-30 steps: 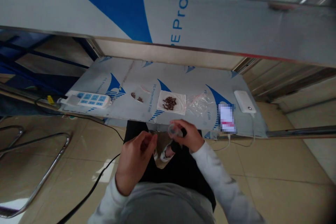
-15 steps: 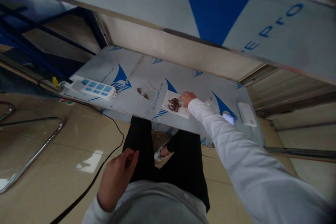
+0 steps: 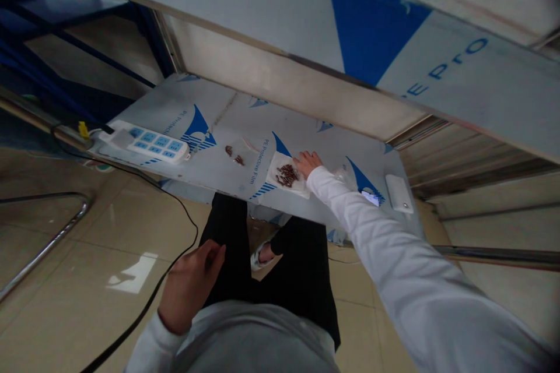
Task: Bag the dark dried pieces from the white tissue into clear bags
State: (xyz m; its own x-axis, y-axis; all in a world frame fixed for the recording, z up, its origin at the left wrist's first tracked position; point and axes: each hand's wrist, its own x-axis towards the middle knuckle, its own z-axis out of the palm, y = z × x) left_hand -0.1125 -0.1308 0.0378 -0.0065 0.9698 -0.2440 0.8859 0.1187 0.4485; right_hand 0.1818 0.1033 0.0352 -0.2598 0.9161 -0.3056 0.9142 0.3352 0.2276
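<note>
On the film-covered worktop lies a small pile of brown, screw-like pieces [image 3: 286, 176] on a white sheet or flat bag [image 3: 298, 190]. My right hand [image 3: 308, 163] is at the right edge of this pile, palm down with bent fingers. Its fingertips are too small and partly hidden to show what they pinch. Left of the sheet, several similar loose pieces [image 3: 237, 159] lie beside a clear plastic bag [image 3: 250, 145]. My left hand [image 3: 192, 282] hovers over my lap, fingers curled in, with nothing visible in it.
A white power strip [image 3: 151, 144] with blue sockets sits on the worktop's left end. At the right end are a white box-like device [image 3: 399, 193] and a bright, blurred object [image 3: 371, 197]. An upper shelf [image 3: 280, 23] overhangs the back. A black cable [image 3: 144, 317] runs down at left.
The view has shifted slightly, moving the worktop a little left in the picture. My right hand stays by the pile with its fingers slightly changed. My left hand remains curled over my lap.
</note>
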